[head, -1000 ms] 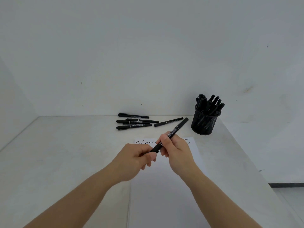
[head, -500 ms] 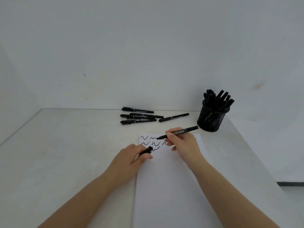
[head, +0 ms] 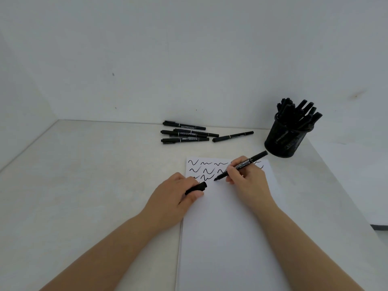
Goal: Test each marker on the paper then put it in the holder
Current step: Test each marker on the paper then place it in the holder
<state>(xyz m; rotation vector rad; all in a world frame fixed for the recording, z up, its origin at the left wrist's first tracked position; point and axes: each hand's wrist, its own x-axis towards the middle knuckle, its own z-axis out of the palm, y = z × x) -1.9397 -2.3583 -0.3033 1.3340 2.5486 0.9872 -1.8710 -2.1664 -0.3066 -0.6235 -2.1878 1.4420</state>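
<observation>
The paper [head: 226,227] lies flat on the surface [head: 84,185]. The left hand [head: 174,196] grips the cap [head: 196,188]; the right hand [head: 247,181] holds the marker [head: 243,164] — tip on the paper beside the squiggles [head: 206,170]. Beyond lie five loose markers [head: 189,133] — and the holder [head: 287,139], full, far right.

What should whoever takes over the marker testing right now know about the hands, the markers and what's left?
Right hand grips the uncapped marker, tip on the paper beside the third row of squiggles.
Left hand holds its cap, resting at the paper's left edge.
Holder, far right, already stands full of tested markers.
Five loose markers lie capped beyond the paper, untested.
Left: finish this squiggle, recap, drop it in the holder, then do the five.
</observation>
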